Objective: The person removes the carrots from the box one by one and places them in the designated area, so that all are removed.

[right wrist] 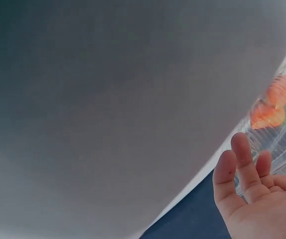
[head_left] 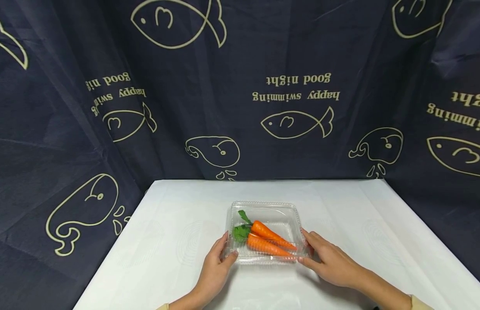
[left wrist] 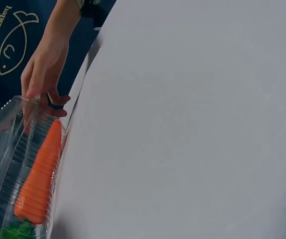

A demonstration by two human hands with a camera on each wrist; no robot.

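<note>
A clear plastic clamshell box (head_left: 265, 259) holds two orange carrots (head_left: 271, 234) with green tops. The tops lie toward its left side, the tips toward its front right. My left hand (head_left: 214, 269) grips the box's left front corner, thumb at the front edge. At the right front corner, my right hand (head_left: 333, 262) holds the box between thumb and fingers. The left wrist view has one carrot (left wrist: 41, 174) behind the ribbed wall; my left hand is almost wholly out of that frame. Some fingers (right wrist: 226, 172) of my right hand extend away from the box in the right wrist view.
A white-covered table (head_left: 178, 215) lies under the box. Dark blue cloth (head_left: 294, 155) with fish and whale drawings hangs behind the table and along both sides.
</note>
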